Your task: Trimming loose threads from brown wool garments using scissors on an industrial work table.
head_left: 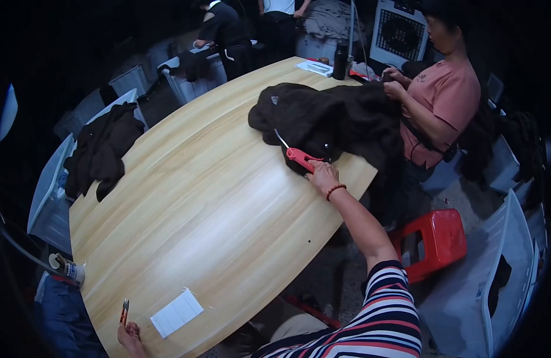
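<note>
My right hand (324, 176), with a red bead bracelet at the wrist, is stretched out over the table and wrapped round a red air blow gun (299, 157). The gun's thin metal nozzle points up and left against a dark brown garment (329, 116) heaped on the far right of the table. At the near left edge, my left hand (130, 335) is closed on small thread snips (125, 312), their blades pointing up. A white lined paper (177, 312) lies to the right of the left hand, with loose threads beside it.
A co-worker (439, 101) in a pink shirt handles the garment's right end. Dark clothes (105, 149) hang over bins at the left. A black bottle (340, 62) and papers (315, 68) are at the far edge. A red stool (436, 244) and grey bin (472, 298) stand at right.
</note>
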A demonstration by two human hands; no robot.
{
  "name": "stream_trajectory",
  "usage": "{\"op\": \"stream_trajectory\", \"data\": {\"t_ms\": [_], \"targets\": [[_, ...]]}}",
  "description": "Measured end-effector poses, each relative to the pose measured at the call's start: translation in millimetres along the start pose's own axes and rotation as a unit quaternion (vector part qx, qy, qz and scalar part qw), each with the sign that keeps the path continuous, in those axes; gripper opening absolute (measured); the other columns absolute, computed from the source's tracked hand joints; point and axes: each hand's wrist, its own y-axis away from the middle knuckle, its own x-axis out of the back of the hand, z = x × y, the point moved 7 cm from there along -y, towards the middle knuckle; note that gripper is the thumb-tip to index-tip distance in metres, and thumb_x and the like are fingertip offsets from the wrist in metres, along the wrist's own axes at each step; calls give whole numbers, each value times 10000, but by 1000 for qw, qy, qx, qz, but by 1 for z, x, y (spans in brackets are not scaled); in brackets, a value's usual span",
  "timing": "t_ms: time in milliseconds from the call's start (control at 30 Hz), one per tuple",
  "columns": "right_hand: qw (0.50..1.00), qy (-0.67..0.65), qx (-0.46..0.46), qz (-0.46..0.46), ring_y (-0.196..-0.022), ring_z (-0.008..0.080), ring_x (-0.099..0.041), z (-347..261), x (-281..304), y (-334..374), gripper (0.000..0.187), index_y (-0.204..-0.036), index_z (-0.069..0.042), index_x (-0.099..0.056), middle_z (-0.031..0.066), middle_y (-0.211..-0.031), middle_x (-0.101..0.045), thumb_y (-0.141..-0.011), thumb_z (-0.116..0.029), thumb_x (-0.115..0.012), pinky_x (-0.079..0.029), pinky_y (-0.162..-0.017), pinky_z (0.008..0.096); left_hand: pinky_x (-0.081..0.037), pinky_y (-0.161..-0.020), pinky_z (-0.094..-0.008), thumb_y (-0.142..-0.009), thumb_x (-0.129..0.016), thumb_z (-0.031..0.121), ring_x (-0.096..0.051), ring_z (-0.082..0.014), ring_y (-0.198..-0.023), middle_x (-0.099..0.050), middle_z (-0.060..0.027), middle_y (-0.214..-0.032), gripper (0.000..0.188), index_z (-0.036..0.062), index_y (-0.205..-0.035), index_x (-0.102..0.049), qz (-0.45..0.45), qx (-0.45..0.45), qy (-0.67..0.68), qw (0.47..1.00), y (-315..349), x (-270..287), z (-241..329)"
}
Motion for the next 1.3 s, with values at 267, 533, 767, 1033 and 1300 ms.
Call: {"op": "stream_trajectory", "data": {"t_ms": [267, 533, 767, 1033, 1300], "targets": [[984, -52, 104, -134, -863, 327, -700, -88, -50, 33, 277, -937, -23, -711, 223, -874, -699, -728, -204, -688, -554, -784, 400, -422, -448, -212, -949, -557, 105, -503, -98, -543, -565, -63, -770, 294, 46, -1226, -481, -78, -135, -180, 971, 120, -46, -10], [773, -255, 231, -532, -834, 285, -690, -273, -108, 262, 281, -1012, 14, -652, 221, -821, -678, -821, -188, -686, -516, -753, 382, -543, -884, -372, -768, -740, 73, -583, -242, -1112, -494, -133, -1266, 850, 77, -1480, -273, -489, -47, -240, 837, 310, -217, -90], [878, -178, 400, -194, -1074, 353, -619, -270, -51, 277, 648, -1264, -63, -567, 181, -1223, -612, -717, -308, -814, -513, -906, 410, -448, -976, -341, -830, -717, 69, -593, -218, -1074, -628, -117, -1152, 505, -14, -1287, -517, -305, -218, -302, 877, 287, -181, -69], [889, 10, 393, -234, -982, 383, -631, -240, -57, 261, 581, -1325, -96, -507, 189, -1152, -607, -785, -160, -713, -519, -853, 429, -502, -954, -330, -862, -663, 41, -627, -204, -1056, -638, -117, -1169, 439, -16, -1280, -542, -274, -23, -70, 959, 258, -120, 11], [808, -201, 350, -428, -930, 136, -619, -274, 42, 169, 442, -1190, 1, -641, 71, -1063, -689, -755, -5, -723, -499, -824, 299, -490, -996, -341, -838, -646, 23, -592, -238, -1152, -587, -175, -1252, 553, -29, -1353, -453, -382, -74, -74, 918, 239, -107, 107]]}}
